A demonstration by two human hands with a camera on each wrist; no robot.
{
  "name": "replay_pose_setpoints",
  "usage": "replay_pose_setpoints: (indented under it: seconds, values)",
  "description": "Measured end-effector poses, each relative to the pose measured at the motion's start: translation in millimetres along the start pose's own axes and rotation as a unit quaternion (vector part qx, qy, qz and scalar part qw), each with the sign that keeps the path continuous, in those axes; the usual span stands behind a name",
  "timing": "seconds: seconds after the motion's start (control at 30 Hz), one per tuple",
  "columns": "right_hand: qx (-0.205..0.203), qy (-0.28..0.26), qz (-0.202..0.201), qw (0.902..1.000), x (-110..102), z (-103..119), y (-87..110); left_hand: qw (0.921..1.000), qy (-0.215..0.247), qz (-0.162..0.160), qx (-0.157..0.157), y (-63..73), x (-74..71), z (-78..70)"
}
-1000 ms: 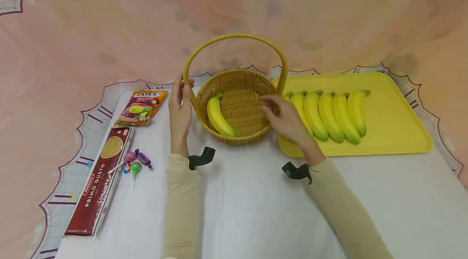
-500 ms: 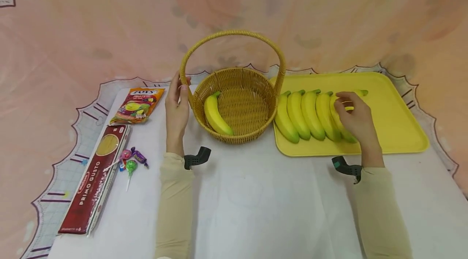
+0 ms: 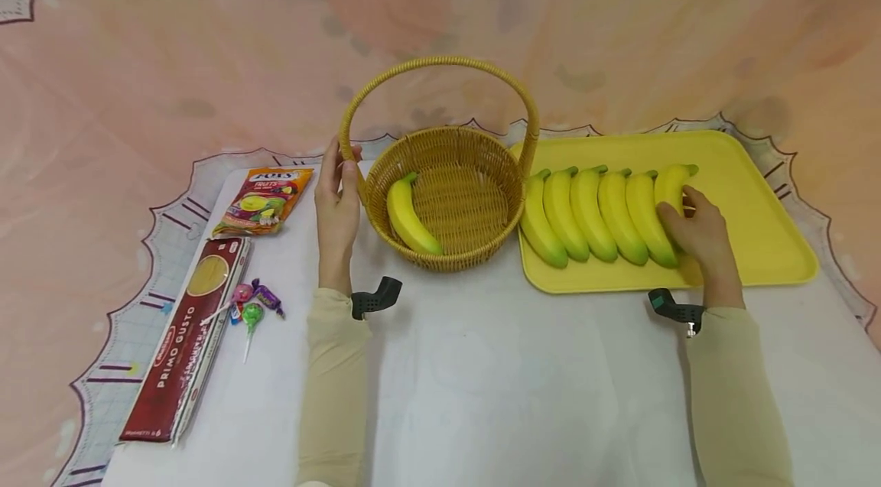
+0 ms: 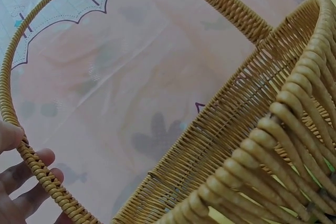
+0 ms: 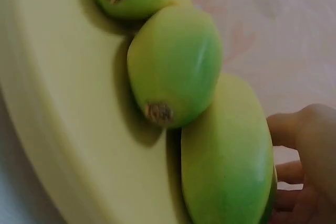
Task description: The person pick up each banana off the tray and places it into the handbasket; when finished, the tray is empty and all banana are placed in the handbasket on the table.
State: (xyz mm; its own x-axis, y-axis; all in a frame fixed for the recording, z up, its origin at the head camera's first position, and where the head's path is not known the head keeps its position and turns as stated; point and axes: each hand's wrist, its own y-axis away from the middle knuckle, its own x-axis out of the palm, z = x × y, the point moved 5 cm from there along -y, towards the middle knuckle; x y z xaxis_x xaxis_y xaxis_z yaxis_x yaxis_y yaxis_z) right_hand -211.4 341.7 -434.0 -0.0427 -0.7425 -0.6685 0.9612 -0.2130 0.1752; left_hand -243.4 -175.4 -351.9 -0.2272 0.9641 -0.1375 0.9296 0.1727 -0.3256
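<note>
My left hand (image 3: 337, 204) grips the handle (image 4: 39, 169) of a wicker basket (image 3: 450, 263) at its left foot, with the thumb on one side and fingertips on the other. Inside the basket, toward the left, lies one banana (image 3: 411, 221). To the right, a row of several bananas lies side by side on a yellow tray (image 3: 764, 235). My right hand (image 3: 705, 235) holds the rightmost banana (image 3: 671, 185), thumb on its left side and fingers on its right. Seen from the right wrist, this banana (image 5: 226, 150) leans close to its neighbour (image 5: 176, 66), above the tray surface.
Left of the basket lie an orange candy bag (image 3: 264, 200), a long red spaghetti pack (image 3: 182, 349), and a few wrapped sweets and lollipops (image 3: 253, 315). A white cloth (image 3: 509, 380) covers the table, and a patterned pink curtain (image 3: 440, 13) hangs behind.
My right hand has moved from over the basket's right rim to the right end of the banana row and taken hold of the last banana. My left hand stays at the handle.
</note>
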Motion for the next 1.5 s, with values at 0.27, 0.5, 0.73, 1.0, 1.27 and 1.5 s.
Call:
replay_pose_setpoints:
  seconds: [0.27,0.5,0.73,1.0,1.27,1.5]
  values:
    - [0.016,-0.027,-0.002,0.9995,-4.5,-0.6,6.0,0.9999,0.008,0.007,-0.009,4.2,1.2,-16.8]
    - [-0.012,-0.022,-0.010,0.9996,-7.1,15.5,29.6,0.9998,0.013,0.009,-0.012,9.9,1.6,-27.0]
    - [-0.085,0.014,0.026,0.9959,7.1,41.8,53.8,0.9997,0.012,0.003,-0.022,10.8,0.5,-22.9]
    - [-0.155,0.031,0.039,0.9866,21.6,68.3,80.7,0.9999,0.002,0.011,-0.005,10.9,1.3,-25.5]
    - [-0.224,0.048,0.056,0.9718,36.3,95.8,103.6,0.9998,-0.006,0.015,-0.007,12.4,0.8,-26.9]
    - [-0.274,0.054,0.082,0.9567,50.3,118.6,120.3,0.9999,-0.005,0.015,-0.007,12.4,1.0,-27.6]
